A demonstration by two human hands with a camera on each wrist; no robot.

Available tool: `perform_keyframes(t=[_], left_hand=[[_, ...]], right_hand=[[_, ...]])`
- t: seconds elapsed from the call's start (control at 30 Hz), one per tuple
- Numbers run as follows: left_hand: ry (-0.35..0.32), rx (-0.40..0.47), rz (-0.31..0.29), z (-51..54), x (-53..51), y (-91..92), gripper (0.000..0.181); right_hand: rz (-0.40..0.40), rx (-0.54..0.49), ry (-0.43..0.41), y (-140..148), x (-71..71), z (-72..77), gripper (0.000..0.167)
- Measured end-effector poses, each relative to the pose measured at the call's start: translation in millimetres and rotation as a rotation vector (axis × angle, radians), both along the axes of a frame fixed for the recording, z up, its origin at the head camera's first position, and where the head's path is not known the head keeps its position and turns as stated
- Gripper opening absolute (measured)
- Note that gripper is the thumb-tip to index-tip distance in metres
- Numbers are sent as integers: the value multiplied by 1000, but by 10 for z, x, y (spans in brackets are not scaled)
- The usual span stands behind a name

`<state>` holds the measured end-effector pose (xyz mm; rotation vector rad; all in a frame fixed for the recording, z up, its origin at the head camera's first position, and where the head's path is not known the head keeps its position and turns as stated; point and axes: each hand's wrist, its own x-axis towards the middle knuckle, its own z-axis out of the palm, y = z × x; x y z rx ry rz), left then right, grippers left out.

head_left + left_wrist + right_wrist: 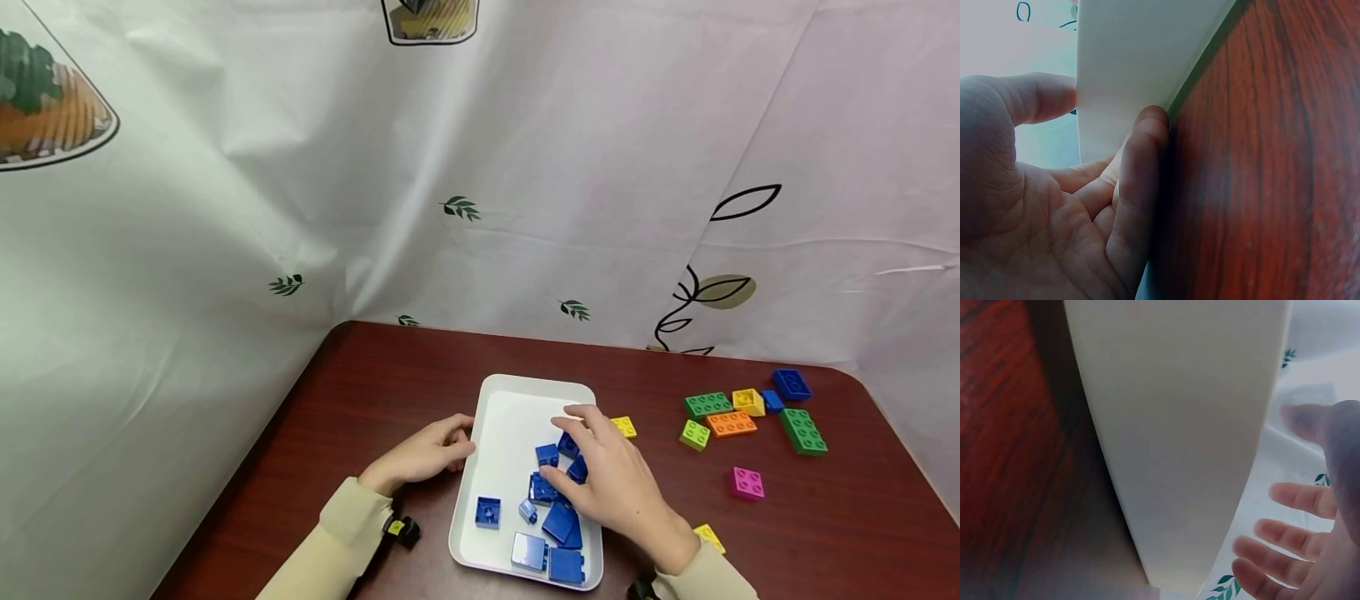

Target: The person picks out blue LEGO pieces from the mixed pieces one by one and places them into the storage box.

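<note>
A white rectangular tray lies on the table with several blue toy bricks inside, mostly along its right side. One square blue brick sits apart near the lower left of the tray. My left hand holds the tray's left edge; in the left wrist view its thumb meets the rim and curled fingers rest against the outer wall. Over the tray's right side hovers my right hand, fingers spread and holding nothing. It partly hides the blue bricks beneath. In the right wrist view its fingers are apart from the tray wall.
Right of the tray, a yellow brick lies close by and another yellow brick is near the right sleeve. Farther right are a pink brick, an orange brick, green bricks and a dark blue brick. A curtain hangs behind.
</note>
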<state>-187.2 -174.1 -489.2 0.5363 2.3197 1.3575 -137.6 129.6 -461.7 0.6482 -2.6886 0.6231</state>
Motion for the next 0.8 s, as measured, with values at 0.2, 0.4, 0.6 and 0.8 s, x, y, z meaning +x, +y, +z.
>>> perform_keyframes(t=[0.2,0.4,0.6,0.8], left_hand=[[-1,6,0,2,4,-1,44],[0,-4,3,-1,5,0,44],[-6,-4,6,0,7,-5,44],[3,-5,-1,-2,0,-11,43]], right_hand=[[6,14,-35,18,-1,36,68],[13,25,-25,40,-18,53,68],[23,30,-6,66,-41,47,67],[33,24,29,128,-95,54,66]])
